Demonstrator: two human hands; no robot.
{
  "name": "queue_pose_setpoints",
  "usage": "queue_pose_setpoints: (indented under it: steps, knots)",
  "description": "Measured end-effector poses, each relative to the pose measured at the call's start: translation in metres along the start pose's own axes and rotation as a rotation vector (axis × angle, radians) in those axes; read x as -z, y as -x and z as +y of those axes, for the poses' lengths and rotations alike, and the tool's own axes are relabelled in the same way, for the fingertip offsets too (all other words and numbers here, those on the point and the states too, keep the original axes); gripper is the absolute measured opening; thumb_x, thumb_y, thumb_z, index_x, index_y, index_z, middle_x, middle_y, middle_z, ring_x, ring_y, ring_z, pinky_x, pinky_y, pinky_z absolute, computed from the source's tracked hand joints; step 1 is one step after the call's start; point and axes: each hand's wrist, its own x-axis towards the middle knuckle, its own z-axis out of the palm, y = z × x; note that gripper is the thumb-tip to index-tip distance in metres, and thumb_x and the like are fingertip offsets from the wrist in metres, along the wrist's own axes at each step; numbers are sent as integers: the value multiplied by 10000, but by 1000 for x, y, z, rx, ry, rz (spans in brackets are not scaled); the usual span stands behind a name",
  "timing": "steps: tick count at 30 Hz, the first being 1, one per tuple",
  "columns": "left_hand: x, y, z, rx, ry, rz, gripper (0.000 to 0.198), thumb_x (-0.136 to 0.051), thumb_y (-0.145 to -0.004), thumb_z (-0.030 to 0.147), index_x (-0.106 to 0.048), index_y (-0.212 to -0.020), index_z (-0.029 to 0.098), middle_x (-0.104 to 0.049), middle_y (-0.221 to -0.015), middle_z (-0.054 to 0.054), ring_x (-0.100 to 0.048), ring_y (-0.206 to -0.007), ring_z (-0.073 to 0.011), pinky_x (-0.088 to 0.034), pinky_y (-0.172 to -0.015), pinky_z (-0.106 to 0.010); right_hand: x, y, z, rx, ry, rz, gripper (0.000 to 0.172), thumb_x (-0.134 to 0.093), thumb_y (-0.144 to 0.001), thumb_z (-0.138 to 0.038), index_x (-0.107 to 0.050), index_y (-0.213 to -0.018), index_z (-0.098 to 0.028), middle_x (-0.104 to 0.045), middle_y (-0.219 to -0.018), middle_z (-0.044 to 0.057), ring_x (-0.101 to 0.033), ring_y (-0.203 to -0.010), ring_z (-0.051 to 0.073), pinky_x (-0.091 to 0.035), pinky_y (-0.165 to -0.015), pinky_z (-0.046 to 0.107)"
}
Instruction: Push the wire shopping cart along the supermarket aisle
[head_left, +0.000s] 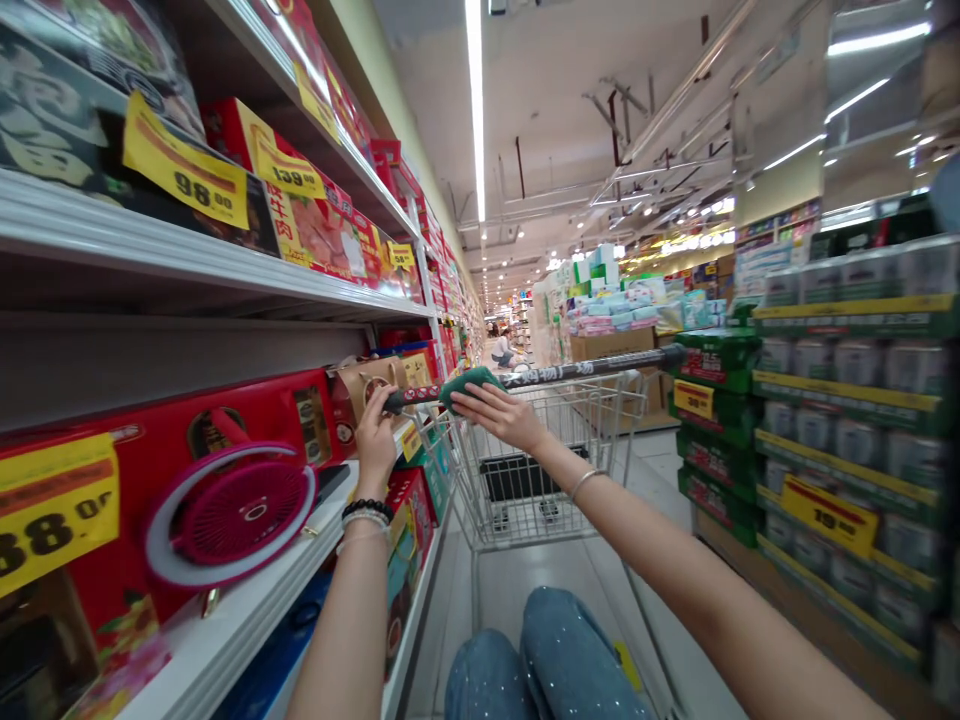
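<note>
My left hand (375,430) is closed round the left end of a shopping cart's handle bar (570,372), with bead bracelets on its wrist. My right hand (501,412) presses a green cloth (466,384) against the same bar, fingers curled over it; a thin bangle sits on that wrist. The wire cart (540,470) stands in front of me in a supermarket aisle. My knees in sparkly blue jeans (547,650) show at the bottom, low to the floor.
Shelves (225,270) on the left carry red gift boxes, yellow price tags and a pink round fan (232,515). Stacked green-banded can packs (847,400) line the right. A person crouches far down the aisle (504,350).
</note>
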Motion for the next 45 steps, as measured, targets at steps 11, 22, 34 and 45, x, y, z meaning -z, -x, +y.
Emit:
queue_pose_setpoints:
  steps: [11,22,34,45]
  knots:
    - [-80,26,101,-117,-303,-77,604,-451,-815,145,-469,-1414,226,-425,-1535,-65,-256,-1483,-261,-124,-1235,-536,22,56,3,-522,301,190,564,-318,-925,13,-501,-1414,-201,-488,-1460,44,-340,-1432,189,-353,-1190,421]
    - [-108,32,116,-126,-368,-128,619,-398,-797,80,-488,-1396,204,-523,-1454,-78,-383,-1414,-235,-78,-1243,-506,79,120,61,-307,344,60,526,-351,-951,-33,-514,-1406,-241,-544,-1422,23,-387,-1410,161,-354,-1186,367]
    - [-133,28,125,-74,-185,-53,589,-497,-743,123,-557,-1323,204,-563,-1398,-88,-415,-1370,-279,-59,-1240,-524,53,83,37,-770,200,165,679,-301,-837,2,-433,-1472,-199,-472,-1490,52,-332,-1448,201,-300,-1206,454]
    - [-115,28,119,-89,-186,-78,599,-477,-737,109,-557,-1324,198,-573,-1387,-78,-409,-1378,-271,-64,-1245,-506,114,106,82,-839,285,246,581,-387,-727,-30,-666,-1215,-178,-676,-1261,63,-550,-1271,234,-383,-1139,478]
